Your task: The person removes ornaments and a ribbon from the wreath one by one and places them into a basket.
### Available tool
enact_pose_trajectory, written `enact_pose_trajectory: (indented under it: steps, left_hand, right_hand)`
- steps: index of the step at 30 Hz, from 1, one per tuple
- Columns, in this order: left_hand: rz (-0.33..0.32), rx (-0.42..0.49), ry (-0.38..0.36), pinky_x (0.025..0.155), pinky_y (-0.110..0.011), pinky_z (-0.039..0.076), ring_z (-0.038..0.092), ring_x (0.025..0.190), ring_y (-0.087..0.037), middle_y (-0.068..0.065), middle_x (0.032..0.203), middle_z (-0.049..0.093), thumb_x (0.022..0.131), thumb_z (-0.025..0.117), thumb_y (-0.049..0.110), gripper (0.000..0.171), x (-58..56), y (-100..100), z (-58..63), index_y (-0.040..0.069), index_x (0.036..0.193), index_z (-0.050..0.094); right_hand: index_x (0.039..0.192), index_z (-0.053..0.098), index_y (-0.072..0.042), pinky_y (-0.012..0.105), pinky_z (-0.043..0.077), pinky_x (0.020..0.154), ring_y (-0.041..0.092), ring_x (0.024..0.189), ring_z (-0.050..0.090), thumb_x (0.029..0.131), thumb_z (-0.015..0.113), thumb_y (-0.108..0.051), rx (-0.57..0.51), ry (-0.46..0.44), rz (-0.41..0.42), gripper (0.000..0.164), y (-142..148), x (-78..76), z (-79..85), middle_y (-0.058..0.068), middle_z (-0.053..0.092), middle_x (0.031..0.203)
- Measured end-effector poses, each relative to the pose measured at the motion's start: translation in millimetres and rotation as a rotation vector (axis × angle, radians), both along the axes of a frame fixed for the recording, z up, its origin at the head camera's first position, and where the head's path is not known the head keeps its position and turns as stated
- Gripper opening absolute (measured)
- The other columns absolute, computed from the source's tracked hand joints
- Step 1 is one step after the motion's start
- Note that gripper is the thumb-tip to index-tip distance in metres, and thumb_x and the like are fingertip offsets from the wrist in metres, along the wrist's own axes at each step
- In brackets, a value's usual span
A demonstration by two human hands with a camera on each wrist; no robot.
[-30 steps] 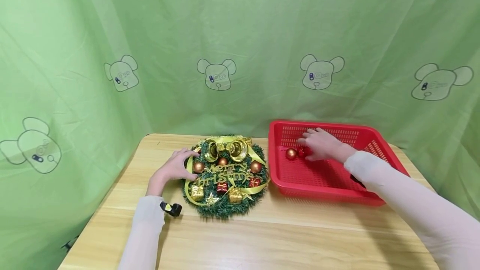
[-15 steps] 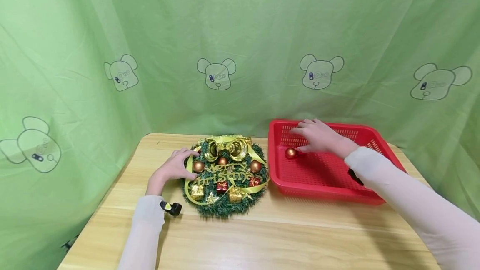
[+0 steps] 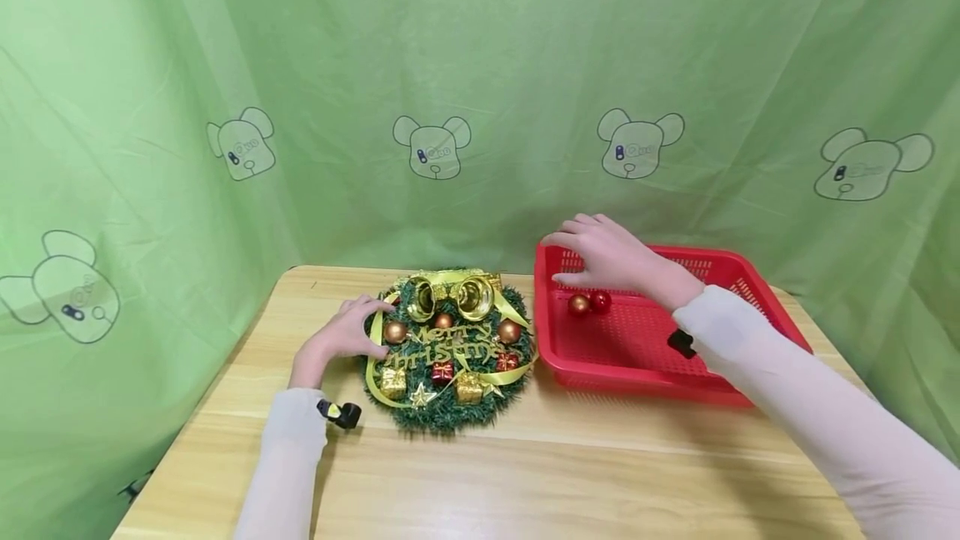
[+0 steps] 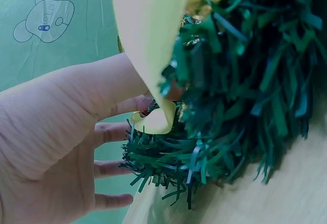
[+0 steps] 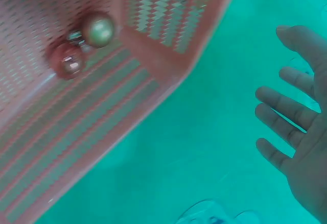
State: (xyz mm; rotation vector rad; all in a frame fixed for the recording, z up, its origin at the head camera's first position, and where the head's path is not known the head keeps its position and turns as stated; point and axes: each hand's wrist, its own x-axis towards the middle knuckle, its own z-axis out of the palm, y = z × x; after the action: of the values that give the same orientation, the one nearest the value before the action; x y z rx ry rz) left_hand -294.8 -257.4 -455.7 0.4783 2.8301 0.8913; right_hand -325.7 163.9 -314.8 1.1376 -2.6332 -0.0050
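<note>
In the head view, a green tinsel wreath (image 3: 431,417) lies on the table, bearing gold bells (image 3: 474,297), baubles, little gift boxes, yellow ribbon and "Merry Christmas" lettering. My left hand (image 3: 347,332) rests against its left edge, thumb and fingers spread apart. Close up in the left wrist view, the thumb goes behind the ribbon (image 4: 153,35) and the lower fingers (image 4: 111,169) are fairly straight. Over the back left corner of a red plastic basket (image 3: 652,380), my right hand (image 3: 609,255) holds nothing. Below it in the basket sit a copper bauble (image 3: 578,304) and a red bauble (image 3: 601,301).
The wooden table (image 3: 480,482) carries the wreath, with the basket just to its right. A green curtain (image 3: 510,40) printed with bear heads hangs close behind the table and down the left side.
My right hand has risen out of the basket, moving back and left toward its rear corner. The red bauble, hidden half a second ago, shows again. My left hand has hardly moved.
</note>
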Motion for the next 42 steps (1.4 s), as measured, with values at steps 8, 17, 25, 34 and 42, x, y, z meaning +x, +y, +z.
enact_pose_trajectory:
  steps: [8, 17, 25, 34, 42]
  left_hand:
    - [0.008, 0.01, -0.028, 0.102, -0.065, 0.031, 0.026, 0.132, -0.035, -0.012, 0.147, 0.031, 0.06, 0.081, 0.025, 0.082, 0.9, -1, 0.2, 0.022, 0.135, 0.047]
    - [0.019, 0.008, -0.041, 0.103, -0.068, 0.026, 0.02, 0.136, -0.038, -0.016, 0.152, 0.022, 0.061, 0.08, 0.025, 0.081, 1.3, -1, 1.6, 0.021, 0.135, 0.047]
    - [0.026, -0.001, -0.047, 0.105, -0.068, 0.023, 0.016, 0.138, -0.039, -0.018, 0.154, 0.017, 0.062, 0.08, 0.027, 0.081, 0.5, -4, 1.3, 0.021, 0.136, 0.047]
    - [0.022, 0.004, -0.038, 0.104, -0.067, 0.024, 0.018, 0.137, -0.039, -0.017, 0.154, 0.018, 0.062, 0.081, 0.027, 0.081, -1.1, -6, 0.8, 0.021, 0.136, 0.047]
    - [0.023, -0.002, -0.042, 0.103, -0.068, 0.025, 0.017, 0.138, -0.039, -0.017, 0.154, 0.017, 0.061, 0.08, 0.026, 0.081, -0.5, -5, -0.5, 0.021, 0.135, 0.047]
  right_hand:
    - [0.12, 0.062, -0.016, 0.041, 0.044, 0.086, 0.022, 0.102, 0.053, 0.078, 0.07, -0.039, -0.032, -0.035, 0.064, 0.049, -36, 15.8, 10.8, 0.003, 0.063, 0.111]
    - [0.12, 0.062, -0.017, 0.042, 0.046, 0.086, 0.021, 0.104, 0.054, 0.079, 0.068, -0.042, 0.02, -0.106, 0.102, 0.048, -72, 25.8, -0.8, 0.003, 0.064, 0.112]
    - [0.117, 0.064, -0.02, 0.045, 0.045, 0.085, 0.024, 0.104, 0.054, 0.078, 0.07, -0.04, 0.094, -0.21, 0.035, 0.044, -97, 34.8, -16.6, 0.003, 0.064, 0.115]
    - [0.115, 0.065, -0.022, 0.047, 0.044, 0.087, 0.023, 0.108, 0.055, 0.078, 0.07, -0.038, 0.095, -0.235, -0.071, 0.041, -107, 44.1, -41.7, 0.0, 0.065, 0.114]
    - [0.108, 0.068, -0.021, 0.049, 0.04, 0.09, 0.024, 0.103, 0.057, 0.073, 0.073, -0.031, 0.076, -0.237, -0.112, 0.037, -98, 43.6, -60.9, 0.0, 0.067, 0.107]
